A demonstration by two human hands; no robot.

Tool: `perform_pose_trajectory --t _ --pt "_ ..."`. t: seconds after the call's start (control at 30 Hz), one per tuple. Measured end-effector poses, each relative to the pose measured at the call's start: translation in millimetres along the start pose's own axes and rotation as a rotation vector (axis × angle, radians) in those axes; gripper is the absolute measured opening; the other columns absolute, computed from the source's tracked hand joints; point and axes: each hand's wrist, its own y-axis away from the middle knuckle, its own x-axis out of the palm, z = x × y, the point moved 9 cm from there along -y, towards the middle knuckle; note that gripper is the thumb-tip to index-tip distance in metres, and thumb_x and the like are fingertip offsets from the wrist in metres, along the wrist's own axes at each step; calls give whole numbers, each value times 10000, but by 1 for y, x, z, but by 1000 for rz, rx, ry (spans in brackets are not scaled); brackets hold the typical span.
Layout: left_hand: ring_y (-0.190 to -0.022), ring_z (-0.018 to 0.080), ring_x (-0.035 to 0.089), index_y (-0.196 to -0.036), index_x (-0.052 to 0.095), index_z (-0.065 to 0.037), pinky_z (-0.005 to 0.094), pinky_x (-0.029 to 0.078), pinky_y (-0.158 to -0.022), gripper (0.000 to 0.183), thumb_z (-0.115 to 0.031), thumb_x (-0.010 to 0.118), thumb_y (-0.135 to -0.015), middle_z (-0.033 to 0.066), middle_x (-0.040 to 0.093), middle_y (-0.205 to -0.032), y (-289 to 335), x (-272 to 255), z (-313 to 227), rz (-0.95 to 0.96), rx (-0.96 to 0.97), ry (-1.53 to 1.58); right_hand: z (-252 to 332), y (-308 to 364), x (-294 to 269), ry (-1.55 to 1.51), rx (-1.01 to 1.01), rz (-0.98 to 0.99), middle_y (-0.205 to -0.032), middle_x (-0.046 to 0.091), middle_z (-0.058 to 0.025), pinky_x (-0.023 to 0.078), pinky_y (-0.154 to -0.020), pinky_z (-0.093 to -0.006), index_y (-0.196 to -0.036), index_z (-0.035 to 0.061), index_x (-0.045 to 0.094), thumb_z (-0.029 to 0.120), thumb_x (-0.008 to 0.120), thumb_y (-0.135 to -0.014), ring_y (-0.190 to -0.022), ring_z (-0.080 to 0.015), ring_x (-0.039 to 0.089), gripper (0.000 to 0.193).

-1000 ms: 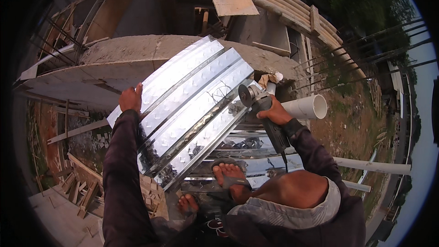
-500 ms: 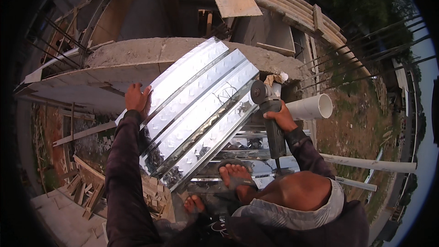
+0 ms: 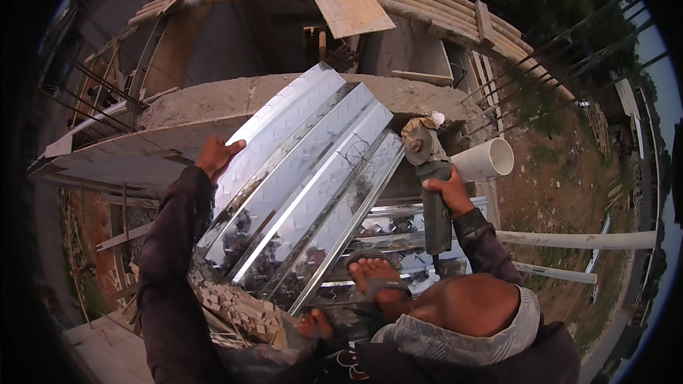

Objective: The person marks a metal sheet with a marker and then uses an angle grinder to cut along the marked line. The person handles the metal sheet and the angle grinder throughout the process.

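A shiny corrugated metal sheet (image 3: pixel 306 178) lies tilted across the concrete ledge, with a dark scribbled mark near its right edge. My left hand (image 3: pixel 216 157) grips the sheet's left edge, thumb on top and the other fingers partly hidden. An angle grinder (image 3: pixel 435 206) is in my right hand (image 3: pixel 449 190), held upright with its disc (image 3: pixel 420 146) at the top, just off the sheet's right corner. Whether the disc spins, I cannot tell. The grinder's cable runs down beside my bent knee.
More metal sheets (image 3: pixel 405 231) lie under my sandalled foot (image 3: pixel 378 277). Right of the grinder a white pipe (image 3: pixel 491 159) sticks out. Beyond the concrete ledge (image 3: pixel 213 103) are bamboo poles (image 3: pixel 441 18) and a plywood board (image 3: pixel 345 0). Rebar juts out at both sides; the ground lies far below.
The sheet has turned and shifted a little, its lower end now further left and lower. The grinder has moved slightly right, away from the sheet's edge. My left hand keeps its grip.
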Motion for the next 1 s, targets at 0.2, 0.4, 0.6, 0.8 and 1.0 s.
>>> perform_pose_trajectory --t 0.2,0.4,0.6,0.8,1.0 --pt "-569 65 450 -798 683 27 330 340 -486 505 -452 698 -956 -19 549 -654 64 -41 -31 -51 78 -43 9 28 1 -71 -15 -32 -1079 609 -116 627 -687 -388 -1279 52 454 62 755 -775 -773 -245 695 587" --pt "-598 63 457 -859 690 -31 264 371 -535 478 -492 661 -981 -38 575 -716 106 -107 0 -96 -31 132 54 74 2 -189 -43 -29 -1033 631 -123 612 -622 -364 -1325 32 424 50 733 -786 -730 -236 701 621" --pt "-773 111 568 -1040 699 -1 290 470 -702 559 -550 598 -1000 25 643 -875 138 -106 78 -285 -101 483 70 100 -3 -204 -121 -42 -1011 643 -151 624 -586 -387 -1300 46 428 107 717 -801 -749 -257 712 580" --pt "-823 159 567 -971 705 74 325 486 -760 672 -589 594 -988 78 666 -920 137 -30 131 -669 -15 759 90 126 -13 -191 -199 -84 -995 636 -160 629 -607 -395 -1270 25 423 67 711 -787 -736 -267 712 564" --pt "-716 182 526 -774 642 70 353 468 -670 715 -624 640 -943 97 637 -782 149 36 126 -825 6 822 99 142 -26 -145 -249 -79 -987 648 -157 630 -617 -390 -1278 23 420 60 713 -792 -742 -260 714 569"
